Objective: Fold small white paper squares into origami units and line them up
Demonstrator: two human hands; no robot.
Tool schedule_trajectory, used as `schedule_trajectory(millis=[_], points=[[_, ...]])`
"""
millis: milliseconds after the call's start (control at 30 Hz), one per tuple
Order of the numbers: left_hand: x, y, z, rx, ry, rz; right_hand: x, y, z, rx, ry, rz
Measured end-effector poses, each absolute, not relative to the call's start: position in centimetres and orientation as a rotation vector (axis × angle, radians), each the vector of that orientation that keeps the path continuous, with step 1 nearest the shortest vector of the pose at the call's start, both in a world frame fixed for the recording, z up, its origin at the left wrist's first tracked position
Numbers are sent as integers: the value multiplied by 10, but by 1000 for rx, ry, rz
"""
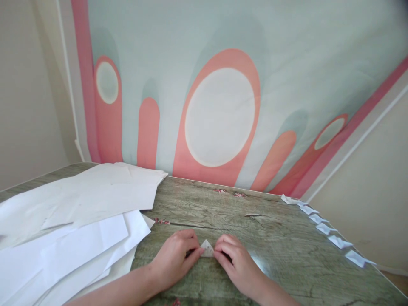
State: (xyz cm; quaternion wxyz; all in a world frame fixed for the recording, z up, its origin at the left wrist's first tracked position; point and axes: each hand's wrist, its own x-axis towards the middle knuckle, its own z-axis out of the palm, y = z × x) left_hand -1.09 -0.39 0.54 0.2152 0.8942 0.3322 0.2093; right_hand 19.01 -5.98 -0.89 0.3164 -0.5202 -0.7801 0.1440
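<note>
Between the fingers of the left hand (174, 257) and those of the right hand (239, 261), 1 small folded paper (207, 247) is held just above or against the bench (197, 212); exact contact cannot be determined. Each hand is closed in a pinch, thumb against index finger: the left grips the left lower corner, the right grips the right lower corner. The remaining fingers are curled. The paper is triangular, with 1 point directed away from the person and small dark marks on its face.

Both forearms enter from the near edge of the view. To the left of the left hand, and apart from it, loose white sheets (95, 242) overlap at varied angles. Beyond them, a stack of larger sheets (108, 189) extends toward the far edge of the bench. Along the right edge, well apart from the right hand, small folded pieces (340, 242) lie in 1 row. Behind the bench hangs a pale blue-green backdrop (165, 51) printed with coral rounded shapes and 3 white ovals.
</note>
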Motion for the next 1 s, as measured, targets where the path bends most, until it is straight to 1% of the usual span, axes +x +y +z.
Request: schedule_trajectory(millis=[100, 233, 633, 1000], points=[[-9, -1, 6, 2366, 943, 571, 189, -58, -12, -1401, -1973, 483], [-7, 1, 6, 2307, 969, 580, 188, -55, -15, -1420, -1937, 510], [-8, 1, 2, 2343, 930, 522, 186, -55, -13, -1468, -1928, 505], [-8, 3, 11, 2321, 931, 443, 181, -57, -19, -1493, -1885, 424]])
